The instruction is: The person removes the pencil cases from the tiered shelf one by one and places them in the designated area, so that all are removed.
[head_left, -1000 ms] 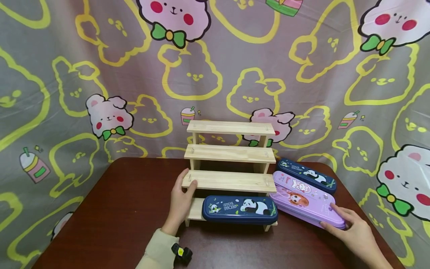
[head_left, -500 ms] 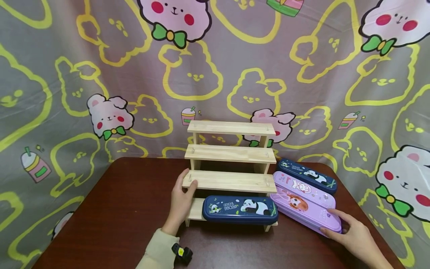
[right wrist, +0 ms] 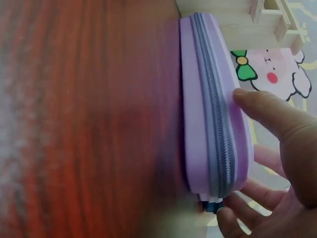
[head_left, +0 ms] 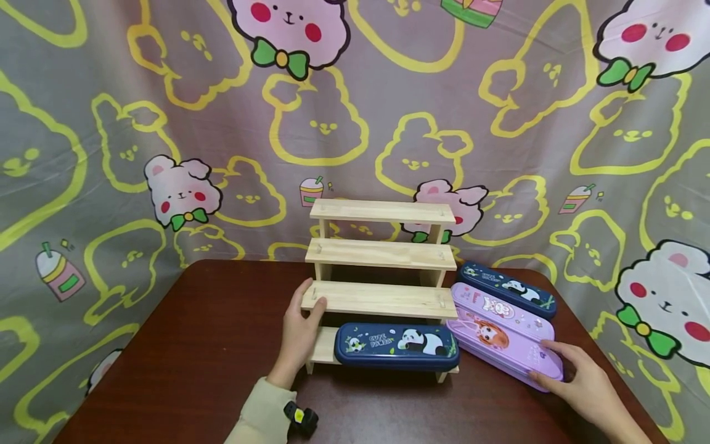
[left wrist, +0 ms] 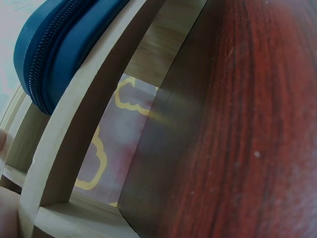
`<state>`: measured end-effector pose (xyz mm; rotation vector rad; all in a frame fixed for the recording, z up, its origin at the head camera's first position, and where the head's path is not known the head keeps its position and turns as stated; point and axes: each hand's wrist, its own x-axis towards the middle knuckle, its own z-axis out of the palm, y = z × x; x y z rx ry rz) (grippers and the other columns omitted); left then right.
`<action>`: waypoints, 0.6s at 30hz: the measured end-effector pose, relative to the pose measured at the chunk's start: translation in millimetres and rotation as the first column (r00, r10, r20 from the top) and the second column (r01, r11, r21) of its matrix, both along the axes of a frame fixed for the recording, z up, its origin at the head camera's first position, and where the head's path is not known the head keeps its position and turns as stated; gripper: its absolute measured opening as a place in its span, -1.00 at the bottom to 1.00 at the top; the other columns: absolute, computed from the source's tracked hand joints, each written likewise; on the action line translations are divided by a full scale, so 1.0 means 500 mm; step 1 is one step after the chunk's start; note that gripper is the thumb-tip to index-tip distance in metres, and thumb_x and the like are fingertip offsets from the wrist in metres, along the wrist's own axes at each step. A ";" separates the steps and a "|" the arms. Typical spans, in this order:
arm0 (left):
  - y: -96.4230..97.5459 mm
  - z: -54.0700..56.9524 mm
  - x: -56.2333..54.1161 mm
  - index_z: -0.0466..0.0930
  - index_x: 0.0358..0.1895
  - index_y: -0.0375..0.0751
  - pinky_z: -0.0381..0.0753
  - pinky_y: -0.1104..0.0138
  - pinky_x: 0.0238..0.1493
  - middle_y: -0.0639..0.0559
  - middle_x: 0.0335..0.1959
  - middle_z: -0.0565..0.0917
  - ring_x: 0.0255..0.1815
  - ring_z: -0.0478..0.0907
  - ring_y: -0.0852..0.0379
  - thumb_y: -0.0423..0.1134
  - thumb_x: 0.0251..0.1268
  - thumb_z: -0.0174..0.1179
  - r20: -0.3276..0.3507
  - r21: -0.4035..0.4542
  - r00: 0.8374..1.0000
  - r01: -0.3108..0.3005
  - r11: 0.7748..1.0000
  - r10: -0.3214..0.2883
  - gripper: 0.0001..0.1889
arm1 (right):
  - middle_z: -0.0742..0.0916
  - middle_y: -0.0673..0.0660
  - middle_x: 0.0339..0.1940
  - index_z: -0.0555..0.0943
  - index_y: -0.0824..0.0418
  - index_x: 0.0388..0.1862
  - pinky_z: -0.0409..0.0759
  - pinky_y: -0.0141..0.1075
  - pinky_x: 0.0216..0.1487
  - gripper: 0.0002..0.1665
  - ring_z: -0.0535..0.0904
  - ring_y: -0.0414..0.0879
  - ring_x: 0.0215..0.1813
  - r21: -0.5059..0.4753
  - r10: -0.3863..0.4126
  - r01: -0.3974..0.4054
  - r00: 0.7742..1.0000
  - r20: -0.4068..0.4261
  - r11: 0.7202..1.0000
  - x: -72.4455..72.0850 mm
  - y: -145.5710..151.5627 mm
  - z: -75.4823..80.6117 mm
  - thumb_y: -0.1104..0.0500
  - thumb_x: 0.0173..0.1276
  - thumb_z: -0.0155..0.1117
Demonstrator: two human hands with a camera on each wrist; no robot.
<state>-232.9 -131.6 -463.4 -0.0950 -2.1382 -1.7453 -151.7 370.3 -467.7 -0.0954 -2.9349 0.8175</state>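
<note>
My left hand [head_left: 300, 327] holds the left end of a tier on the pale wooden stepped shelf [head_left: 379, 299], its thumb at the front edge. On the lowest tier lies a dark blue panda pencil case [head_left: 396, 345]. Over on the right, my right hand [head_left: 582, 385] grips the near end of a lilac pencil case [head_left: 507, 345] printed with a red-haired girl. In the right wrist view the thumb presses the rim of this zipped pencil case [right wrist: 215, 109], and the other fingers reach around its end.
Behind the gripped case lie a second lilac pencil case [head_left: 496, 305] and another dark blue panda case [head_left: 507, 288], close together. The dark red-brown table [head_left: 211, 345] carries everything. A cartoon-printed cloth [head_left: 355, 98] hangs around its back and sides.
The front lilac pencil case has shifted slightly left and toward me with the right hand, showing more of the lilac case behind it. The left hand keeps its place on the shelf.
</note>
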 end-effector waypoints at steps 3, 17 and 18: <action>0.001 0.000 0.000 0.33 0.44 -0.02 0.12 0.01 0.43 -0.02 0.41 0.39 0.45 0.19 0.04 -0.13 0.41 0.22 -0.008 0.003 1.000 0.006 1.000 -0.006 -0.43 | 0.46 0.49 0.17 0.44 0.37 0.30 0.42 0.33 0.02 0.00 0.37 0.36 0.09 -0.017 0.008 -0.009 0.998 -0.068 1.000 0.004 -0.007 0.005 -0.24 0.08 0.52; 0.000 0.001 0.001 0.32 0.45 -0.02 0.13 0.04 0.42 0.00 0.41 0.39 0.45 0.20 0.06 -0.15 0.41 0.22 -0.007 0.001 1.000 0.008 1.000 -0.008 -0.43 | 0.63 0.22 0.13 0.54 0.13 0.28 0.43 -0.65 -0.17 -0.28 0.48 -0.15 0.03 -0.106 0.076 -0.100 0.975 -0.210 0.989 0.010 -0.076 0.049 -0.07 0.18 0.51; 0.000 0.001 0.000 0.32 0.45 -0.01 0.13 0.04 0.42 0.01 0.41 0.39 0.45 0.20 0.07 -0.15 0.41 0.22 -0.004 0.000 1.000 0.008 1.000 -0.008 -0.42 | 0.64 0.20 0.13 0.55 0.12 0.27 0.43 -0.66 -0.14 -0.31 0.48 -0.21 0.02 -0.118 0.093 -0.122 0.969 -0.227 0.985 0.009 -0.083 0.051 -0.05 0.18 0.52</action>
